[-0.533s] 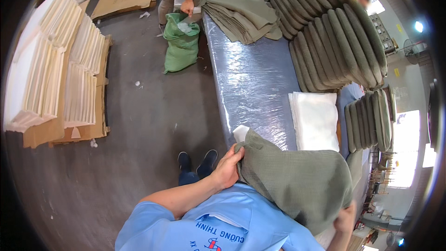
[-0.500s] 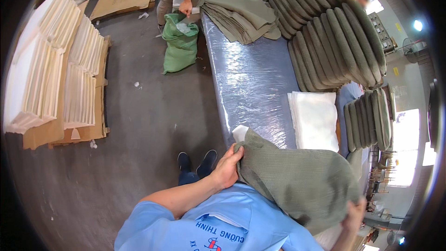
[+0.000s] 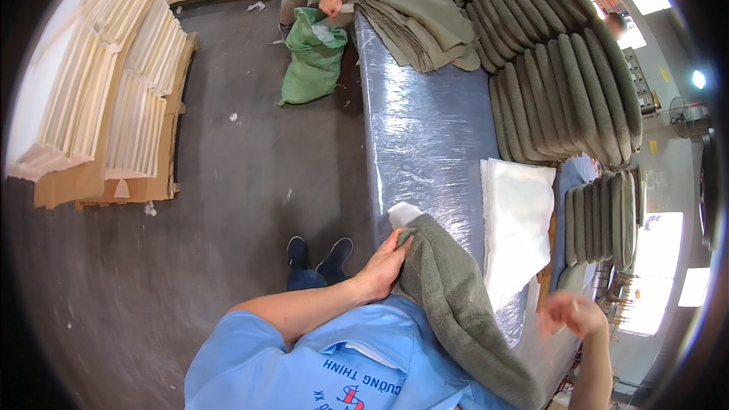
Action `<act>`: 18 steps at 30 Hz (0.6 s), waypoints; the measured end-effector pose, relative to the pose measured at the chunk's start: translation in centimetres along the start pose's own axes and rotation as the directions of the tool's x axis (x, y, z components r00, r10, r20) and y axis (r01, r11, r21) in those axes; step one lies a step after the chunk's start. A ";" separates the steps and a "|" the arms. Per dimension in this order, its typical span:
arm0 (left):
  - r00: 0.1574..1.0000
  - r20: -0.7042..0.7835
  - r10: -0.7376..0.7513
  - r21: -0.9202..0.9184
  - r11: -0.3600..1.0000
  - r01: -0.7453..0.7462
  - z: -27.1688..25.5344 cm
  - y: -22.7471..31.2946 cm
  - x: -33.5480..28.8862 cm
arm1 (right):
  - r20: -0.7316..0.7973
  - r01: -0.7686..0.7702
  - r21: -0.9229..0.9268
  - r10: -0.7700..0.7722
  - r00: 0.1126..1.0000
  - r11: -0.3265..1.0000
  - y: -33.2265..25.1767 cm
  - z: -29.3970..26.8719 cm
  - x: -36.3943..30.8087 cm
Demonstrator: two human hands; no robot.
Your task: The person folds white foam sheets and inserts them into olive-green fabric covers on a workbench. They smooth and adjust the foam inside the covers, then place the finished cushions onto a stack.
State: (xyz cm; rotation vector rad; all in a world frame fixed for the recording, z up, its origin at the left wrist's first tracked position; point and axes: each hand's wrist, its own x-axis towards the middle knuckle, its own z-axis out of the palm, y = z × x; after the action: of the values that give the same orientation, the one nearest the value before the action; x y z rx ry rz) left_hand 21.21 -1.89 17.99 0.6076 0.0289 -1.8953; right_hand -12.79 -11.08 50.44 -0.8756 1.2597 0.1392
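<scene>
Grey-green cushion cover (image 3: pixel 463 311), L hand (image 3: pixel 382 268) fingers clamped on its edge, R hand (image 3: pixel 571 313) blurred, fingers spread, empty.

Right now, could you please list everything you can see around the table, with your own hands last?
cushion cover: one, grey-green, at the near table edge against the person's chest, white filling showing at its top corner
white padding sheet: one, white, flat on the table beside the cover
table: one, blue under clear film, running away from the person
filled cushions: many, grey-green, in curved rows at the far right
flat covers: one stack, grey-green, far end of the table
green sack: one, on the floor, held by another person's hand
foam panels: several stacks, cream, on cardboard at left
left hand: gripping the cover's top corner
right hand: blurred, open, off the cover
</scene>
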 end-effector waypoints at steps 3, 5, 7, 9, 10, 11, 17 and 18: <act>0.998 -0.028 0.057 -0.011 0.998 -0.057 0.2 0.5 -0.2 | -0.357 0.089 -0.475 -0.284 0.890 0.875 -4.2 4.1 13.0; 0.999 -0.023 0.045 -0.030 0.999 -0.046 0.5 0.5 -0.4 | -0.224 0.230 -0.538 -0.400 0.889 0.811 -4.0 5.8 20.1; 0.999 -0.039 0.009 -0.115 0.993 -0.014 0.5 0.8 -0.5 | -0.252 0.164 -0.485 -0.317 0.914 0.859 -4.0 8.0 26.0; 0.998 -0.052 -0.047 -0.176 0.984 0.037 0.6 1.3 -0.9 | -0.293 0.006 -0.408 -0.138 0.946 0.913 -1.4 7.6 29.9; 0.995 -0.074 -0.066 -0.202 0.978 0.050 0.5 1.7 -0.9 | -0.297 -0.073 -0.376 -0.046 0.954 0.924 -1.3 8.1 31.0; 0.992 -0.093 -0.089 -0.227 0.972 0.066 0.5 2.0 -1.0 | -0.274 -0.029 -0.385 -0.084 0.958 0.923 -1.0 8.3 31.2; 0.980 -0.155 -0.128 -0.204 0.974 0.095 0.9 2.7 -0.6 | -0.355 0.334 -0.365 -0.461 0.813 0.869 0.1 8.6 30.5; 0.984 -0.133 -0.121 -0.195 0.976 0.094 0.4 2.3 -0.3 | -0.391 0.441 -0.293 -0.528 0.754 0.848 0.3 8.4 30.3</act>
State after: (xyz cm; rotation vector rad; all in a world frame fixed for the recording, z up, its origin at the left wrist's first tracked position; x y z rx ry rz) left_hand 23.16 -2.73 19.06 0.6220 0.3369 -1.9230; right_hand 3.92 -16.43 24.37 -1.4358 1.4198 -0.4056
